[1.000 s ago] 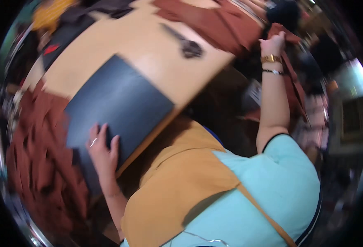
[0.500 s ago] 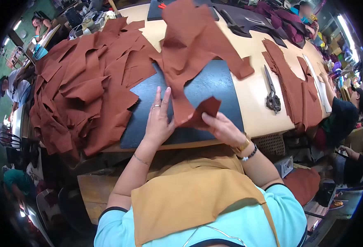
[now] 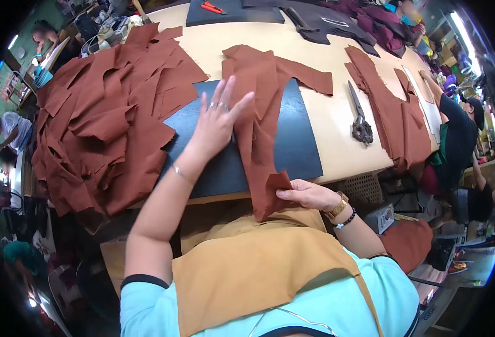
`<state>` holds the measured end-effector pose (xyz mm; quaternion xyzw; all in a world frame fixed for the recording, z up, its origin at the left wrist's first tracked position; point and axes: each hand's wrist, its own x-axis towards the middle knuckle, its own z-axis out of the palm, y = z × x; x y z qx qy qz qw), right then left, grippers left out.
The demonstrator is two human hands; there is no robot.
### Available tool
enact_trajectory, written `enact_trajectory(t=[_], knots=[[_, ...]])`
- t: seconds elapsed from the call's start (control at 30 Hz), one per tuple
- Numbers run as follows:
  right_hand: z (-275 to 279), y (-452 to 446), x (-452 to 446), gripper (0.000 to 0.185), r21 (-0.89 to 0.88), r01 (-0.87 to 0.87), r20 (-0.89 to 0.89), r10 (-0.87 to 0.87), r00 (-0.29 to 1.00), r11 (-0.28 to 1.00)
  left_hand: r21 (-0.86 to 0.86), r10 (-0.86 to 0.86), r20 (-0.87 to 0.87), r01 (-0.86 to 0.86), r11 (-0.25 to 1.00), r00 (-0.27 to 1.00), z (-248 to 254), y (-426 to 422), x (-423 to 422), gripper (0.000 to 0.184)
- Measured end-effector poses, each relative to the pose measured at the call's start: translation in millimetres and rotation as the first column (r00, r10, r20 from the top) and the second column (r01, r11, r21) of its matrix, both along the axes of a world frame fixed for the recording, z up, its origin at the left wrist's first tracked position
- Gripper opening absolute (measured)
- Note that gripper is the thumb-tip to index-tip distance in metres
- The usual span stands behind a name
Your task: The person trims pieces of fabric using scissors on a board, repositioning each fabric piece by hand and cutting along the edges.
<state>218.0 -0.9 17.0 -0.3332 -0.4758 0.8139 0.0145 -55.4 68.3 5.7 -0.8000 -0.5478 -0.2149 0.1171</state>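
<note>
A rust-brown piece of fabric (image 3: 263,123) lies lengthwise over the dark cutting mat (image 3: 299,135), its near end hanging past the table edge. That near end is pinched in my right hand (image 3: 309,196), thumb on top. Over the fabric's left side is my left hand (image 3: 216,121), fingers spread and holding nothing; whether it touches the cloth I cannot tell. Left of the mat rises a large heap of rust-brown fabric pieces (image 3: 98,123). Scissors (image 3: 359,118) with dark handles rest on the table to the right of the mat.
Stacked rust-brown cut pieces (image 3: 382,106) and a white ruler-like strip (image 3: 424,106) lie at the right. Farther back are a second dark mat (image 3: 236,16) with a red-handled tool (image 3: 212,7), and dark purple fabric (image 3: 382,22). Co-workers sit and stand around.
The fabric's far part has dropped from the air onto the mat and table. My right hand has drawn its near end toward me; my left hand has moved up with fingers spread.
</note>
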Motion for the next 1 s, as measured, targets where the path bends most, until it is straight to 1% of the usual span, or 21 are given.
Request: enact_trajectory(t=[0.1, 0.17, 0.2, 0.27, 0.3, 0.33, 0.37, 0.4, 0.43, 0.5, 0.53, 0.6, 0.63, 0.67, 0.7, 0.73, 0.77, 0.8, 0.9, 0.97, 1.0], knots=[[2.0, -0.2, 2.7, 0.037, 0.020, 0.017, -0.007, -0.017, 1.000, 1.000, 0.010, -0.130, -0.114, 0.132, 0.991, 0.985, -0.1, 54.8, -4.8, 0.063], [10.1, -4.0, 7.0, 0.036, -0.035, 0.085, -0.061, -0.087, 0.994, 0.996, -0.223, -0.183, -0.285, 0.120, 0.967, 0.941, 10.3, 76.0, -7.6, 0.057], [14.8, -0.9, 13.6, 0.036, 0.032, 0.103, -0.032, -0.102, 0.994, 0.994, -0.333, -0.219, -0.362, 0.094, 0.938, 0.906, 14.4, 84.6, -9.8, 0.054], [25.6, 8.8, 33.3, 0.036, 0.159, 0.129, 0.020, -0.134, 0.991, 0.979, -0.315, -0.209, -0.326, 0.103, 0.943, 0.922, 7.7, 104.1, -24.6, 0.026], [36.4, 15.4, 42.6, 0.030, 0.324, 0.162, 0.194, -0.233, 0.953, 0.932, -0.326, -0.136, -0.355, 0.014, 0.945, 0.925, 17.5, 105.8, -28.0, 0.021], [32.5, 24.2, 48.1, 0.029, 0.282, 0.338, 0.050, -0.365, 0.930, 0.898, -0.338, -0.064, -0.386, -0.076, 0.938, 0.920, 26.2, 104.9, -31.7, 0.017], [34.4, 40.9, 56.7, 0.030, 0.449, 0.326, 0.041, -0.384, 0.923, 0.832, -0.235, -0.002, -0.279, -0.066, 0.970, 0.960, 24.2, 106.2, -44.0, 0.015], [48.2, 54.3, 60.3, 0.029, 0.435, 0.394, 0.019, -0.446, 0.895, 0.810, -0.127, 0.051, -0.164, -0.072, 0.989, 0.985, 22.8, 108.2, -61.1, 0.015], [41.2, 71.7, 67.1, 0.030, 0.380, 0.486, -0.185, -0.450, 0.874, 0.787, -0.097, 0.129, -0.148, -0.144, 0.985, 0.981, 29.8, 109.0, -74.8, 0.015], [43.5, 95.8, 75.8, 0.026, 0.509, 0.627, -0.239, -0.603, 0.761, 0.589, 0.073, 0.250, -0.093, -0.244, 0.967, 0.964, 40.6, 96.1, -101.4, 0.017], [29.1, 109.7, 82.5, 0.024, 0.367, 0.827, -0.277, -0.799, 0.533, 0.425, 0.143, 0.289, -0.096, -0.274, 0.951, 0.953, 50.8, 80.5, -111.0, 0.016], [21.5, 124.8, 95.4, 0.026, 0.356, 0.866, -0.404, -0.777, 0.483, 0.352, 0.298, 0.248, -0.132, -0.200, 0.933, 0.960, 65.8, 40.5, -124.5, 0.011], [8.7, 133.2, 104.0, 0.026, 0.326, 0.899, -0.428, -0.801, 0.418, 0.294, 0.244, 0.222, -0.184, -0.174, 0.954, 0.958, 79.6, 11.7, -116.8, 0.006], [-6.3, 142.4, 115.0, 0.026, 0.295, 0.928, -0.452, -0.822, 0.347, 0.230, 0.086, 0.061, -0.178, -0.047, 0.995, 0.982, 92.9, -16.1, -104.8, 0.004], [-17.9, 142.7, 124.7, 0.024, 0.369, 0.917, -0.437, -0.843, 0.313, 0.149, -0.086, -0.099, -0.141, 0.087, 0.992, 0.985, 95.7, -43.5, -94.4, 0.006], [-27.3, 140.6, 129.3, 0.022, 0.355, 0.931, -0.472, -0.843, 0.257, 0.085, -0.369, -0.179, 0.089, 0.199, 0.908, 0.980, 86.4, -63.6, -90.5, 0.011], [-38.9, 135.2, 131.2, 0.022, 0.549, 0.835, -0.462, -0.830, 0.314, 0.010, -0.441, -0.184, 0.171, 0.242, 0.864, 0.968, 86.6, -84.6, -77.7, 0.015], [-47.1, 132.1, 131.0, 0.023, 0.715, 0.696, -0.442, -0.815, 0.375, -0.068, -0.451, -0.175, 0.246, 0.272, 0.850, 0.953, 80.9, -97.7, -67.3, 0.020], [-38.2, 103.7, 94.0, 0.026, 0.869, 0.457, -0.448, -0.695, 0.562, -0.190, -0.346, -0.181, 0.274, 0.273, 0.898, 0.945, 71.8, -94.2, -52.5, 0.033], [-22.2, 84.9, 64.3, 0.027, 0.890, 0.449, -0.375, -0.683, 0.627, -0.077, -0.270, -0.256, 0.235, 0.316, 0.910, 0.938, 66.5, -65.5, -47.5, 0.043], [-24.9, 79.4, 55.7, 0.030, 0.940, 0.330, -0.305, -0.651, 0.695, -0.089, -0.273, -0.262, 0.167, 0.300, 0.914, 0.950, 60.4, -51.8, -39.2, 0.050]])
